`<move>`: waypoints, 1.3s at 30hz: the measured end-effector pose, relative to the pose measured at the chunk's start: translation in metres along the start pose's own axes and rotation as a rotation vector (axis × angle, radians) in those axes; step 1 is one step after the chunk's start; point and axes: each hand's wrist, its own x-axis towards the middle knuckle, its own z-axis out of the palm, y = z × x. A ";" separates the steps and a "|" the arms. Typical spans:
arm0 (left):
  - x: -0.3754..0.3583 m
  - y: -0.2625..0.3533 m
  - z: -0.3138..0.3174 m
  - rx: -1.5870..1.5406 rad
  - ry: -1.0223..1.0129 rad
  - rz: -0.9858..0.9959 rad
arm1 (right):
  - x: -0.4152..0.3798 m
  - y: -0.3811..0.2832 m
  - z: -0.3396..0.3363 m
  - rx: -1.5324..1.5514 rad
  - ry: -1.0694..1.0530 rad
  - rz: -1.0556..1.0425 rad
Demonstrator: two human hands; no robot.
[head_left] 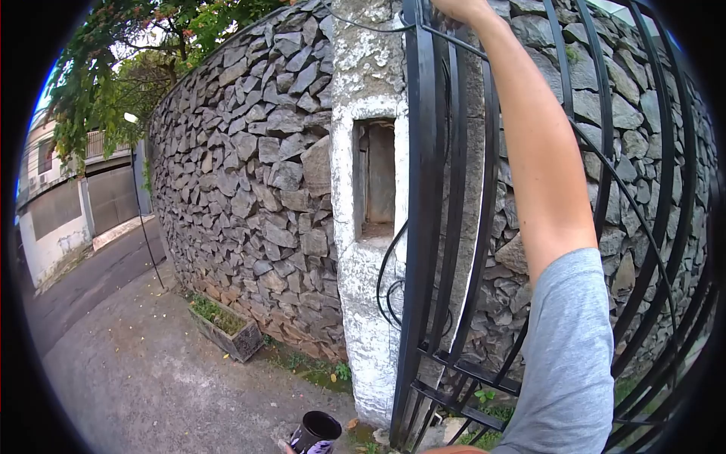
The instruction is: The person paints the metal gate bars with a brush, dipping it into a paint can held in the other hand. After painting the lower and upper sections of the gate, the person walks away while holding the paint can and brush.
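Observation:
My right arm reaches up along a black metal gate (427, 189). My right hand (459, 10) is at the top edge of the view by the gate's upright, partly cut off. Its fingers look curled, but what they hold is hidden. Just below that hand, a black cable (473, 50) runs across the bars and slants down to the right. At the bottom edge, a black cup (321, 426) with a pale purple pattern is tilted, its dark mouth facing up. Only a sliver of my left hand (286, 446) shows, at the cup's left side.
A white-painted pillar (370, 303) with a recessed niche (378, 178) stands left of the gate. Beyond it runs a rough stone wall (249, 159). A concrete planter (227, 331) sits on the pavement (166, 386). A loop of black cable (384, 291) hangs by the pillar.

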 end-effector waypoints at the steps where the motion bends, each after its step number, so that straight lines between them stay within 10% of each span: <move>1: 0.000 0.000 0.000 0.000 0.004 -0.006 | -0.001 -0.003 -0.006 0.073 -0.033 0.043; 5: 0.004 0.001 0.004 0.007 0.001 -0.024 | 0.011 0.016 0.014 0.091 0.062 -0.006; 7: 0.006 0.003 0.006 0.014 0.001 -0.032 | 0.029 0.061 0.051 -0.420 0.043 -0.290; 16: 0.013 0.005 0.010 0.030 0.021 -0.052 | 0.013 0.047 0.046 -0.144 0.437 -0.293; 20: 0.013 0.005 0.012 0.036 0.040 -0.059 | 0.020 0.035 0.013 0.079 -0.019 0.015; 26: 0.013 0.004 0.012 0.044 0.038 -0.070 | 0.006 0.029 0.008 0.377 0.013 0.158; 29: 0.014 0.005 0.010 0.047 0.033 -0.069 | 0.007 0.055 0.025 -0.091 0.118 -0.242; 32: 0.017 -0.001 0.004 0.024 -0.023 -0.079 | 0.004 0.033 -0.011 -0.034 -0.158 0.055; 35: 0.008 0.003 0.013 0.053 0.042 -0.074 | 0.012 0.047 0.010 0.496 0.024 0.254; 39: 0.006 0.005 0.014 0.047 0.016 -0.052 | 0.034 0.073 0.033 0.371 0.305 -0.205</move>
